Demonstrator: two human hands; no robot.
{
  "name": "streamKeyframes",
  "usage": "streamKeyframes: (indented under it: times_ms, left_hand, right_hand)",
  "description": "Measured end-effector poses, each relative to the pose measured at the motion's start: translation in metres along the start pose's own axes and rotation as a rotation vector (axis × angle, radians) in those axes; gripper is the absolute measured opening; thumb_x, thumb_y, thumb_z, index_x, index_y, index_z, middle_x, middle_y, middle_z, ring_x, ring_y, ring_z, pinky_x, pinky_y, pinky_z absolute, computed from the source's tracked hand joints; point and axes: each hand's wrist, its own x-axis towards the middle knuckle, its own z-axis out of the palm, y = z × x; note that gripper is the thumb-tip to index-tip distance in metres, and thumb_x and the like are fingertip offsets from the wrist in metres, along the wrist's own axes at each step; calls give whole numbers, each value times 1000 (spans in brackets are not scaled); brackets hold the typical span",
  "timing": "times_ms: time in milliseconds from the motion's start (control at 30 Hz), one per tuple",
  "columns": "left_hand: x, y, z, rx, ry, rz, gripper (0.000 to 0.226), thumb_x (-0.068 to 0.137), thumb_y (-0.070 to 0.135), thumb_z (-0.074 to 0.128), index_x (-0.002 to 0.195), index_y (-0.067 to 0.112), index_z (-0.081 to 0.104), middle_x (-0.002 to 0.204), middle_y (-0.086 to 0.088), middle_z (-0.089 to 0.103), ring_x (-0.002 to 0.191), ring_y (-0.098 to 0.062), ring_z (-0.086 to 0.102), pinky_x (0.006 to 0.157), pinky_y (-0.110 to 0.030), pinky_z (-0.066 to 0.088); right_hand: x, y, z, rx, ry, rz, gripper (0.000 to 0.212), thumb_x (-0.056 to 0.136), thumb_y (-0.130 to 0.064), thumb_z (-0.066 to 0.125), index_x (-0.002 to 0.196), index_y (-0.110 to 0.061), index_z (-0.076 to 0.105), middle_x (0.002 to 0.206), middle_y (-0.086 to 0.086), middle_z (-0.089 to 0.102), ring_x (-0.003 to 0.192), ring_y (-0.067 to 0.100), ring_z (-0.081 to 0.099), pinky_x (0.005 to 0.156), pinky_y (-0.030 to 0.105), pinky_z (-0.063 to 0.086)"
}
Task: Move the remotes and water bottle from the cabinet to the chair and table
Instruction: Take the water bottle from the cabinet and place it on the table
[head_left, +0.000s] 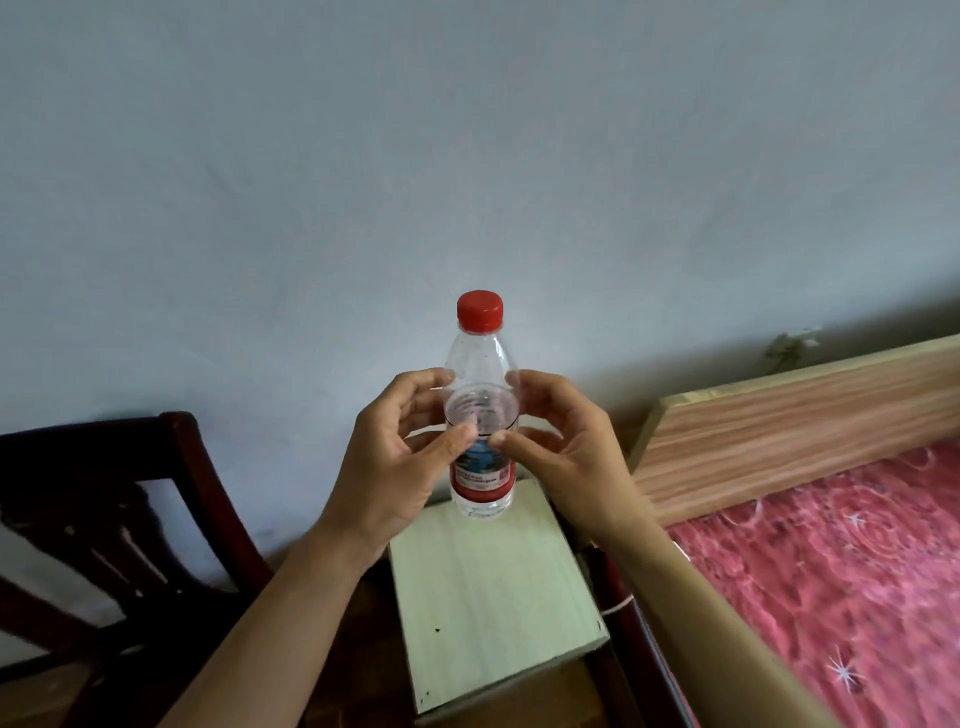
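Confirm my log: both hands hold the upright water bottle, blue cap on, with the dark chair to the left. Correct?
No: the cap is red, not blue, as the head view shows. Otherwise right: left hand and right hand both hold the upright water bottle, with the dark chair to the left.

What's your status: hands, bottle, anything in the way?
Left hand and right hand both grip the water bottle. Bottle upright, red cap on, over the pale wooden top. Dark chair left, nothing blocking in view.
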Motion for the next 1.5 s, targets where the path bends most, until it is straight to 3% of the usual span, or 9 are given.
streamKeyframes:
  times_ms: [167,400,633,733,867,1100,1267,1500]
  left_hand:
    - [39,-69,-21,-23,-37,-55,44,86,8,74,125,22,59,114,9,72,107,-7,70,80,-19,58]
    - [68,-182,-43,-12,-50,-142,48,84,7,77,125,21,58,117,9,69,109,-2,67,87,-21,57]
    - [70,-291,-54,61,-53,-172,54,79,31,76,128,22,55,122,7,67,112,-6,65,92,-22,55]
    - [67,-334,-53,66,-62,-196,52,82,20,79,128,23,54,124,6,66,116,-10,64,95,-32,56]
    - [62,-383,-47,65,-58,-211,48,85,12,78,125,27,56,123,11,65,116,-5,61,95,-29,56]
    - [51,-432,-36,35,-60,-248,47,82,29,77,124,33,55,125,9,64,121,-9,59,98,-34,54]
    - [47,-454,-31,146,-56,-267,52,82,23,78,130,18,56,128,2,62,120,-15,59,96,-39,57]
    - [36,-472,-27,283,-53,-277,51,85,14,78,131,18,55,129,0,61,119,-15,60,95,-37,58]
  right_hand:
    - [35,53,30,-39,-15,90,51,82,-6,81,127,-17,59,115,1,69,112,18,68,94,47,59]
    - [63,147,81,-74,-47,225,51,82,-6,81,127,-15,60,118,-1,69,112,14,68,93,35,60]
    - [62,249,125,-90,-57,329,52,78,-3,83,125,-9,60,117,4,69,112,10,66,85,28,61]
    - [57,289,138,-107,-53,367,54,75,-4,86,123,-12,62,117,0,70,115,9,65,88,35,61]
    - [47,336,151,-117,-31,407,52,74,-2,87,118,-17,63,114,-5,71,113,7,66,89,37,62]
    - [31,382,163,-102,-23,466,52,74,-4,86,117,-23,62,112,-12,70,114,3,64,92,27,59]
    - [27,396,166,-147,-42,494,52,78,-7,84,118,-29,61,113,-19,67,115,-2,61,78,10,54]
    - [17,412,173,-123,-63,551,51,80,-5,82,124,-20,61,120,-6,69,119,7,63,87,17,57]
